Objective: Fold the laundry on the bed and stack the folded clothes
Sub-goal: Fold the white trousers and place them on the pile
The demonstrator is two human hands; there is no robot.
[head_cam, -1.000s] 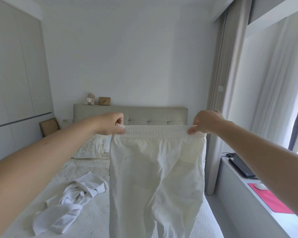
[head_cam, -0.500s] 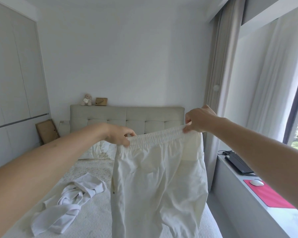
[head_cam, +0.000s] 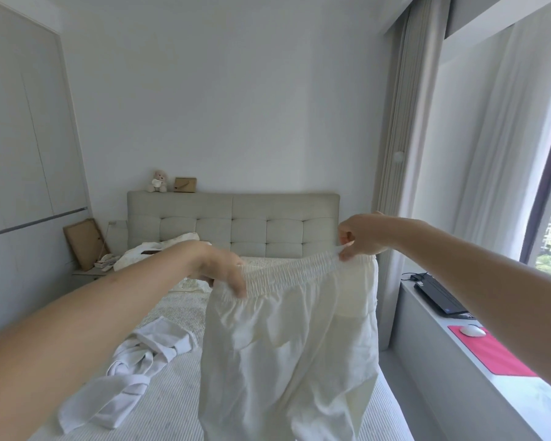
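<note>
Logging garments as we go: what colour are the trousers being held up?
Cream white trousers, plain, no pattern; clearest in the head view.

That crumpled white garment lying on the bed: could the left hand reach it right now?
Probably not at once: the left hand grips the cream trousers' waistband, though the crumpled white garment lies uncovered below it.

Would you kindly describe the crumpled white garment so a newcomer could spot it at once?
Start at the bed with the grey headboard. On its near left side lies the crumpled white garment. Unlike the cream trousers held up by both hands, it lies twisted and untouched on the cover.
</note>
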